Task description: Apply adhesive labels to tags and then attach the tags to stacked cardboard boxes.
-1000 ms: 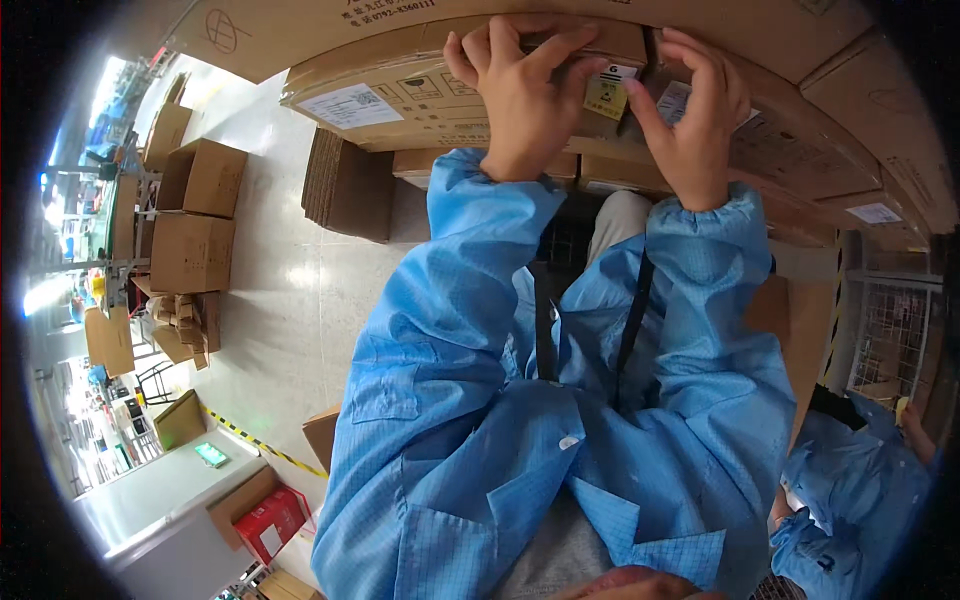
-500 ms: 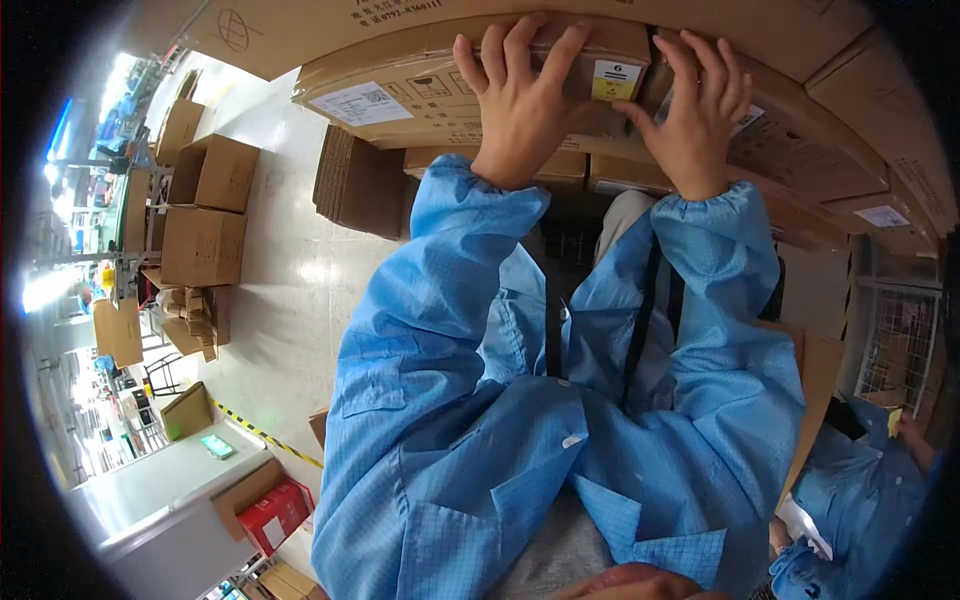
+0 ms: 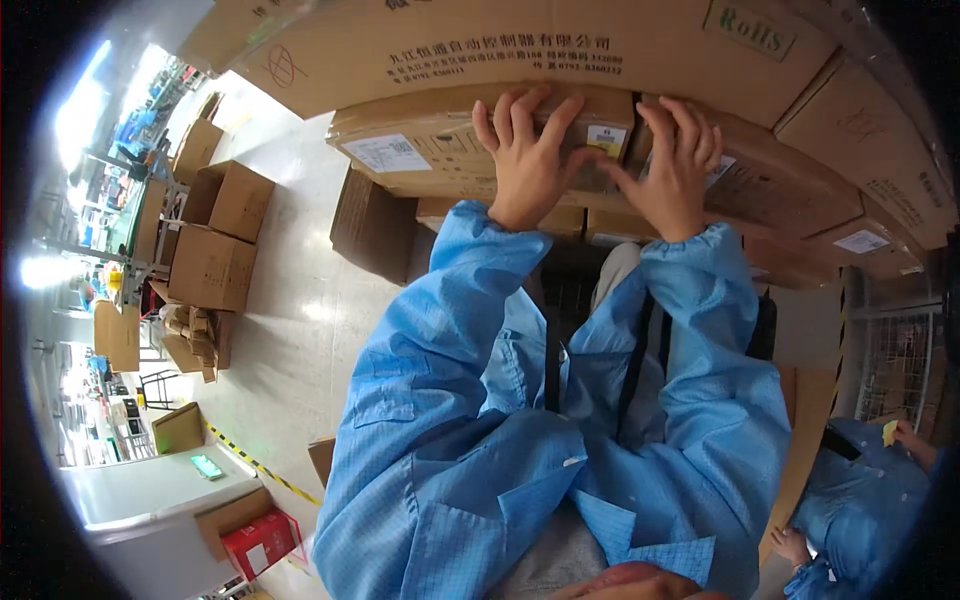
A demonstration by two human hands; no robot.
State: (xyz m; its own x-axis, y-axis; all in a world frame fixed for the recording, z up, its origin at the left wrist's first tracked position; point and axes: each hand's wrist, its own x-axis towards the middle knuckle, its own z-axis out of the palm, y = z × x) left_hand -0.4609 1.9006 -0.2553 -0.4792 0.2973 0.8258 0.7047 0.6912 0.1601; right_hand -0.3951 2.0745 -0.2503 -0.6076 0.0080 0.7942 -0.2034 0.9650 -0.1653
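Side by side in a stack in front of me sit two taped cardboard boxes, a left one (image 3: 455, 150) with white labels and a right one (image 3: 780, 170). My left hand (image 3: 532, 165) lies on the left box's upper front edge, fingers spread and bent over it. Across the seam between the boxes, my right hand (image 3: 672, 175) has its fingers apart on the right box's edge. Its thumb reaches left toward a white and yellow label (image 3: 606, 140), close to my left thumb. Neither hand grips anything visible. The fingertips touch near a larger printed carton (image 3: 480, 50) behind.
More boxes (image 3: 850, 240) continue to the right. Folded cardboard (image 3: 372, 225) stands at the stack's left end. Open cartons (image 3: 212, 265) and workbenches line the far left. A co-worker in a blue smock (image 3: 865, 490) is at lower right, beside a wire cage (image 3: 900, 365).
The view has tilted up, so the boxes and my hands sit lower and more of the large carton shows. My thumbs are closer together. The co-worker's hand at lower right shows more.
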